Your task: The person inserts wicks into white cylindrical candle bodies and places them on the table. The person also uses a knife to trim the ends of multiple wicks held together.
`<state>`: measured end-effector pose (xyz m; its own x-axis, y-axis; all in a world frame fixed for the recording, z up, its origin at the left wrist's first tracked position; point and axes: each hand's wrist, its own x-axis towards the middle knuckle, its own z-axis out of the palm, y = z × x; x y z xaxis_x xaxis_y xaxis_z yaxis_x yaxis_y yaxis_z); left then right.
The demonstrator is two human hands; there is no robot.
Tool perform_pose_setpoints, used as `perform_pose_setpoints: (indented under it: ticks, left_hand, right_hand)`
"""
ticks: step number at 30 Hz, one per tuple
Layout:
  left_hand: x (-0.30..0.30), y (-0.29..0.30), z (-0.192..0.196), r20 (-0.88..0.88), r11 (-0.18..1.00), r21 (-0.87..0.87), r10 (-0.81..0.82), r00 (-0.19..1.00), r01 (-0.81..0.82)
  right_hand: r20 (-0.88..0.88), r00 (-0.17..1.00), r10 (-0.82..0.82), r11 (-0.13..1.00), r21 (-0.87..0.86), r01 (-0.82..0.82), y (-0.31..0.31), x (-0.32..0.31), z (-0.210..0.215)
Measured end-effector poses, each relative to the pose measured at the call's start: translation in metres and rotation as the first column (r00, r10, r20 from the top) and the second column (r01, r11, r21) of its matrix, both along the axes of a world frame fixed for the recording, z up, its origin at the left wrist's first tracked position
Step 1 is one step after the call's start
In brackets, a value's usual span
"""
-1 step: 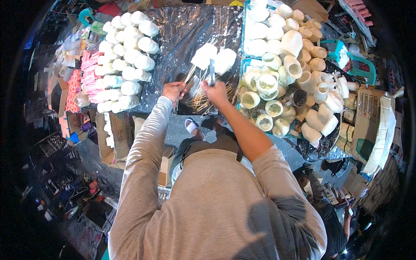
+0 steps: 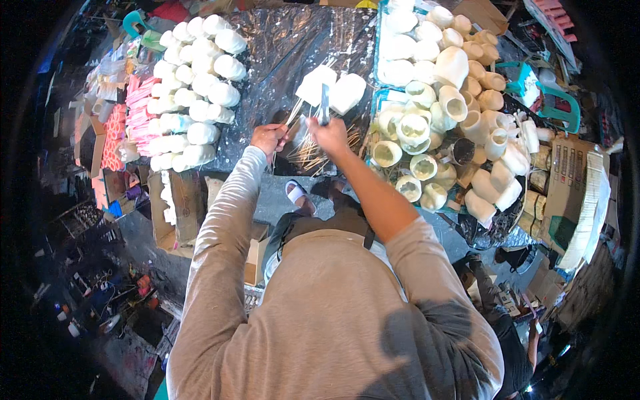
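My left hand [image 2: 269, 139] is closed around thin pale sticks [image 2: 294, 112], which slant up towards a white block [image 2: 316, 85]. In my right hand [image 2: 329, 137] is a knife [image 2: 325, 100], its blade pointing away from me and overlapping the white blocks in view. A second white block [image 2: 347, 93] lies just right of the first. Below and between my hands, many loose thin sticks [image 2: 308, 155] are strewn over the dark plastic-covered table [image 2: 280, 67]. Whether the blade touches a block, I cannot tell.
Rows of white rounded pieces [image 2: 203, 87] stand at the left, beside pink strips [image 2: 141, 110]. Hollow cream-coloured cups [image 2: 413, 130] are heaped on the right. Past them are a green chair [image 2: 560, 110] and a cardboard box [image 2: 567, 177]. Another person [image 2: 513, 350] is at the lower right.
My right hand and the knife have shifted very slightly. My left hand stays in nearly the same place on the sticks.
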<state>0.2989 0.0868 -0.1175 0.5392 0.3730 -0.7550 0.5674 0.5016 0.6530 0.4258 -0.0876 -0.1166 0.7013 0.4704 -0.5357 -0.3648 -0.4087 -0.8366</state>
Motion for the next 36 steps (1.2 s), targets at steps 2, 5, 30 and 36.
perform_pose_setpoints:
  ticks: [2, 5, 30, 36]
  left_hand:
    - [0.003, 0.001, 0.006, 0.002, 0.999, -0.041, -0.008, 1.000, 0.008]
    - [0.012, 0.003, 0.015, 0.024, 0.996, -0.057, -0.064, 0.998, 0.065]
    - [-0.037, -0.031, 0.034, -0.049, 0.752, 0.557, -0.393, 0.918, 0.352]
    - [-0.063, -0.036, 0.037, -0.179, 0.670, 0.528, -0.513, 0.839, 0.522]
  right_hand:
    - [-0.121, 0.990, -0.068, 0.995, 0.068, 0.077, 0.026, 0.011, -0.007]
    - [-0.464, 0.883, -0.068, 0.929, 0.293, 0.226, 0.048, 0.031, -0.011]
    - [-0.569, 0.821, -0.050, 0.872, 0.376, 0.314, 0.010, -0.015, 0.007]
    - [-0.628, 0.763, -0.151, 0.835, 0.332, 0.439, -0.015, -0.008, 0.010]
